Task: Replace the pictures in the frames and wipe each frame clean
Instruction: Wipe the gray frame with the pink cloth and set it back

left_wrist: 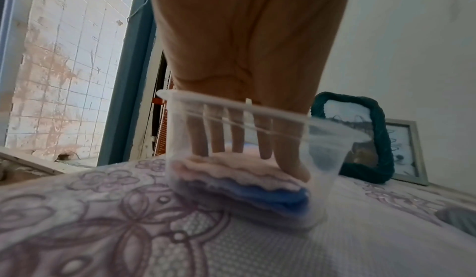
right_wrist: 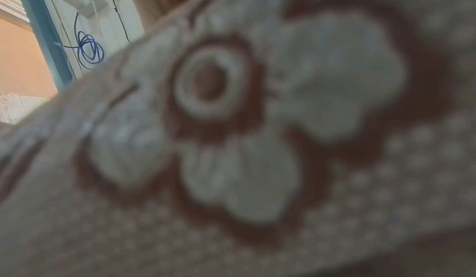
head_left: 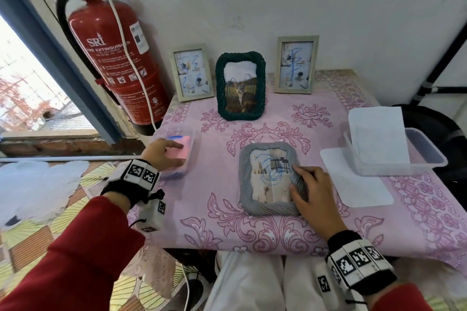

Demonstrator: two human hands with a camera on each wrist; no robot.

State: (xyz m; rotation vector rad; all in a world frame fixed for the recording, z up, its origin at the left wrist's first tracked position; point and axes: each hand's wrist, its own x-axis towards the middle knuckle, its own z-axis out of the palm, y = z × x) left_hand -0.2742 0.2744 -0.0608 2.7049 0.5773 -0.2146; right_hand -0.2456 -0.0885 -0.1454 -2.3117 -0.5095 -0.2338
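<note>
A grey rope-edged frame [head_left: 270, 179] lies flat on the pink tablecloth [head_left: 214, 209], its picture scribbled over in blue. My right hand [head_left: 297, 183] holds its right edge, fingers bent over the rim and thumb on the inner border. At the table's left a clear tub [head_left: 174, 175] [left_wrist: 231, 106] holds a folded pink cloth [head_left: 187, 150] [left_wrist: 231, 167] on a blue one [left_wrist: 273, 195]. My left hand [head_left: 178, 154] [left_wrist: 257, 159] is inside the tub, fingertips on top of the pink cloth and thumb against its near edge. The right wrist view is blurred cloth pattern only.
Three frames stand at the back wall: a pale one [head_left: 192, 72], a green rope one [head_left: 240, 86] [left_wrist: 381, 139] with a cat picture, and another pale one [head_left: 295, 64]. A clear box [head_left: 427, 151] with white sheets and a flat white sheet [head_left: 358, 184] sit right. A red fire extinguisher [head_left: 113, 58] stands left.
</note>
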